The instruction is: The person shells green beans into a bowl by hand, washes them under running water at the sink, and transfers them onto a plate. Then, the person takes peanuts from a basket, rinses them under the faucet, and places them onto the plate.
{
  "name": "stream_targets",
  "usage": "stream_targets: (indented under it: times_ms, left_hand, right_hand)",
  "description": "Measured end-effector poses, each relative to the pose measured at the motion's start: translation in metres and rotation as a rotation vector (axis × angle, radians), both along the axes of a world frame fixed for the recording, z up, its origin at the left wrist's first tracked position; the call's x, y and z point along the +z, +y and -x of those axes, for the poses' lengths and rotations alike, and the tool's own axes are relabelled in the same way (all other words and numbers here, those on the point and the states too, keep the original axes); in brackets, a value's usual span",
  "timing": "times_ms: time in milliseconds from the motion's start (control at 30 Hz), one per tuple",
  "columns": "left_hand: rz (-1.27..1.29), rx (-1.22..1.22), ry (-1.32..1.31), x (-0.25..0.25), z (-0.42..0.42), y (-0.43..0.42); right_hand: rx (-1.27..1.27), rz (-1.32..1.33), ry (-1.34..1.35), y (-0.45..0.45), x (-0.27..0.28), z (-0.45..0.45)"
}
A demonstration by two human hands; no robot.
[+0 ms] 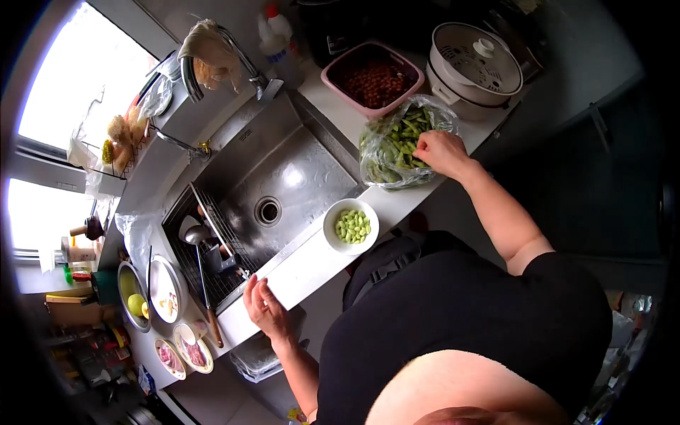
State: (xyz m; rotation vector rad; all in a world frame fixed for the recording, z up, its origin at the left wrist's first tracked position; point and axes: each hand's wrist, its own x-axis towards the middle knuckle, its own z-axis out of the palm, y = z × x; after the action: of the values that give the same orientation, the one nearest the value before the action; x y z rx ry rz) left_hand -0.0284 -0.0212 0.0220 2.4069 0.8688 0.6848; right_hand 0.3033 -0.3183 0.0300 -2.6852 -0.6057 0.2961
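My right hand (443,153) is at a clear plastic bag (375,170) of green bean pods (405,138), its fingers curled closed over the pods; whatever they pinch is hidden. Left of the bag, a white bowl (331,241) of shelled green beans (352,227) stands on the counter edge. My left hand (267,310) hovers by the counter's front edge, near the sink rack. Its fingers are loosely bent and apart, with nothing seen in them.
A steel sink (297,170) lies behind the bowl, with a wire rack (219,219) and a ladle (201,248) at its left. A pink basin (331,79) of reddish beans and a white lidded steamer (464,92) stand behind the bag. Plates of meat (193,350) sit far left.
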Motion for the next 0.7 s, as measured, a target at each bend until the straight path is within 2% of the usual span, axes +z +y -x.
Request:
stream_targets:
  times_ms: [133,200,267,367,433,533,567,667,700]
  left_hand:
    - [0.246,-0.146,-0.193,0.014,-0.048,-0.030]
    - [0.583,-0.197,-0.275,0.004,-0.074,-0.049]
    - [0.877,-0.250,-0.278,0.018,-0.103,-0.074]
    - [1.054,-0.269,-0.365,0.022,-0.128,-0.080]
    - [1.164,-0.216,-0.506,0.017,-0.132,-0.072]
    - [1.111,-0.167,-0.553,0.013,-0.122,-0.051]
    - [1.017,-0.162,-0.537,0.011,-0.119,-0.045]
    - [0.279,-0.213,-0.324,0.004,-0.111,-0.035]
    - [0.263,-0.207,-0.254,0.020,-0.112,-0.041]
  right_hand:
    - [-0.093,-0.183,-0.077,0.003,0.031,0.013]
    - [0.057,-0.551,0.094,0.023,0.039,0.030]
    - [0.326,-0.836,0.031,0.053,0.023,0.051]
    - [0.557,-0.847,-0.205,0.097,0.035,0.081]
    - [0.615,-0.835,-0.276,0.121,0.026,0.089]
    - [0.706,-0.782,-0.238,0.141,0.024,0.091]
    - [0.700,-0.756,-0.169,0.144,0.024,0.091]
    - [0.606,-0.750,0.193,0.153,0.028,0.094]
    - [0.590,-0.744,0.268,0.157,0.030,0.094]
